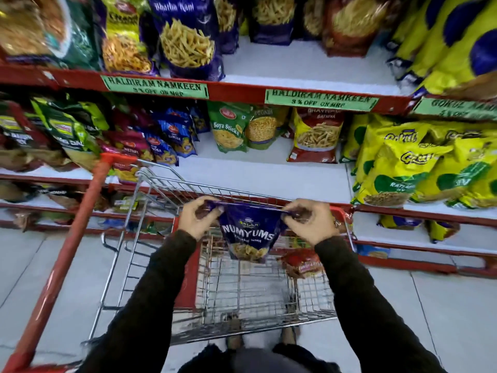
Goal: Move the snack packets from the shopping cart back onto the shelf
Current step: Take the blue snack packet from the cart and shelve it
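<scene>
Dark sleeves reach over the shopping cart [161,265], where the left hand [197,219] and right hand [309,222] each pinch a top corner of a purple snack packet [248,235], both grips clamped shut on it. Lifting is underway; next it likely needs carrying to the shelf [269,181]. A red packet [301,262] remains in the cart.

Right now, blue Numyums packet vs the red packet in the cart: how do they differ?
The blue Numyums packet hangs upright above the cart, pinched at its top corners by the left hand and right hand; the red packet lies untouched in the cart basket. The blue one's label is readable; the red's is blurred. Both are snack packets.
</scene>
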